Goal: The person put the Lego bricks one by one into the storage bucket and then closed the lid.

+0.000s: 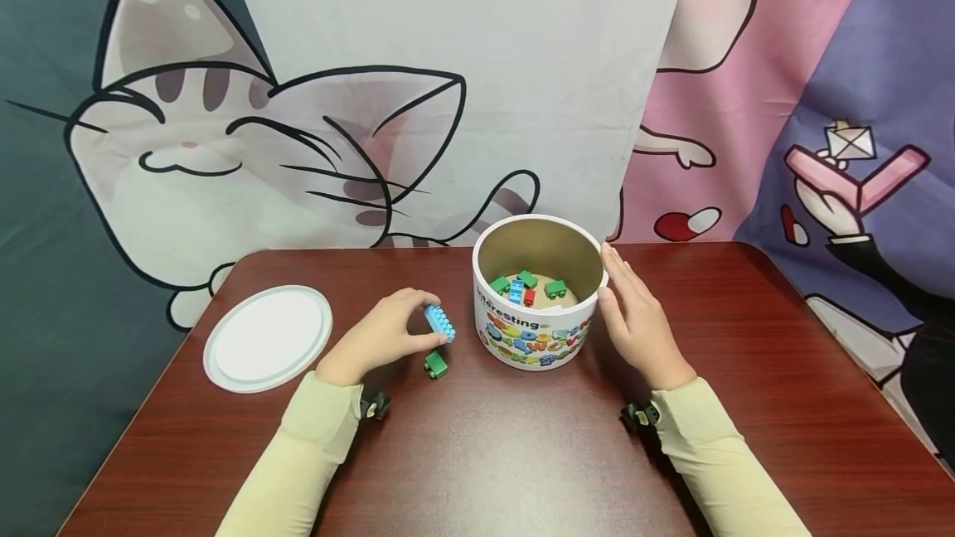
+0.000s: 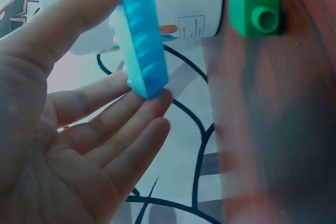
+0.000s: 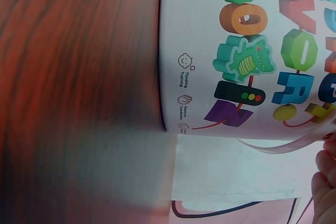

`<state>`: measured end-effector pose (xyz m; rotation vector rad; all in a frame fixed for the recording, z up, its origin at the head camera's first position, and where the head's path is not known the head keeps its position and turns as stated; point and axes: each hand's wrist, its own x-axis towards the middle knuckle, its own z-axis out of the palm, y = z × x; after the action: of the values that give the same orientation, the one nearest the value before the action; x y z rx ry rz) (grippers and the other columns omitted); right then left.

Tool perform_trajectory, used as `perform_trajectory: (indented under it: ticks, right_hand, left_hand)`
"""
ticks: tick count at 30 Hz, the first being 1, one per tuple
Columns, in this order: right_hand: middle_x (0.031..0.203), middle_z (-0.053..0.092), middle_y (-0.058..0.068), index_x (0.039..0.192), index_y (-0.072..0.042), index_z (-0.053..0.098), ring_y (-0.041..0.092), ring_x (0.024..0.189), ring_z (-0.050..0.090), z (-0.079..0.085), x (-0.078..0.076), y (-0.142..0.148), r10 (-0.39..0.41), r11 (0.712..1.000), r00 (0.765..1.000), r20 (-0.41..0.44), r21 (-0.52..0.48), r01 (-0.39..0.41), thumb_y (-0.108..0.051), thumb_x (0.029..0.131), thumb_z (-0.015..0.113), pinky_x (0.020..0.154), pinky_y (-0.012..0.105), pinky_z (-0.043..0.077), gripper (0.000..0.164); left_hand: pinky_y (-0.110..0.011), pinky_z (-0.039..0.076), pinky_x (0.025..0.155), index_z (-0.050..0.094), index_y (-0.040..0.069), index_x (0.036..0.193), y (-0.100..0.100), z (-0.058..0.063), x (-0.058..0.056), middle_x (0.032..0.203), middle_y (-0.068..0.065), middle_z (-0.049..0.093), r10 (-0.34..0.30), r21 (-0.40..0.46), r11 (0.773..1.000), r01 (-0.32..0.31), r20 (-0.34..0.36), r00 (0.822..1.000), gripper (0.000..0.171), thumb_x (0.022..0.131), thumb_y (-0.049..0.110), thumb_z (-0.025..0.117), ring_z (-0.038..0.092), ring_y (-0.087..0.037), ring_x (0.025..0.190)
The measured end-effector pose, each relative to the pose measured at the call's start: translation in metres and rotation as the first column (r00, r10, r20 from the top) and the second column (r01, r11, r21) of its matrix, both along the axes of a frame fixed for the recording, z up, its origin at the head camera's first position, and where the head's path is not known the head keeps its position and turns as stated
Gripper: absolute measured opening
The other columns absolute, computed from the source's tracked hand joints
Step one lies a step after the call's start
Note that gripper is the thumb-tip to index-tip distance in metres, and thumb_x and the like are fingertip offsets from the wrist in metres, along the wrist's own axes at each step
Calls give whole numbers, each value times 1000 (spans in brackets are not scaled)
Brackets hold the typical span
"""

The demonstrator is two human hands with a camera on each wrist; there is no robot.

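My left hand (image 1: 382, 335) pinches a light-blue toy brick (image 1: 440, 323) between thumb and fingertips, just left of the round white tub (image 1: 531, 348). In the left wrist view the blue brick (image 2: 146, 45) stands on end between thumb and fingers, its studs along the side. A green brick (image 1: 436, 365) lies on the table below the left hand. Against the tub's right side rests my right hand (image 1: 640, 323), its fingers straight near the rim. Only a few fingertips of the right hand (image 3: 325, 174) show at the edge of the right wrist view.
Inside the tub, several green bricks (image 1: 555, 289), a blue brick (image 1: 516, 292) and a red brick (image 1: 529, 297) lie on the bottom. A white round lid (image 1: 269, 340) lies at the left of the brown table (image 1: 477, 462). Behind hangs a printed cloth (image 1: 477, 40).
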<state>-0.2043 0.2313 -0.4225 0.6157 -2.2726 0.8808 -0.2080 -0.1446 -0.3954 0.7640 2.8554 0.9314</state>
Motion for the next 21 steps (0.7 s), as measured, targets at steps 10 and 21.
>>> perform_trajectory:
  ticks: [10,21]
  right_hand:
    - [157,43,14,152,-1,43,34,143,42,0,0,-1,0,1000,1000,-4,-2,0,-13,103,54,122,29,21,52]
    - [156,43,15,152,-1,43,34,143,42,-1,0,-1,1,1000,1000,-13,-12,-1,-13,103,54,122,30,21,52]
  left_hand:
    - [-49,47,102,61,0,130,4,-12,-4,126,-14,63,63,72,996,-59,-41,997,55,86,26,81,58,-33,116]
    - [-49,47,104,61,7,134,18,-3,-2,128,-11,62,185,266,952,-155,-92,978,58,85,29,83,59,-30,120]
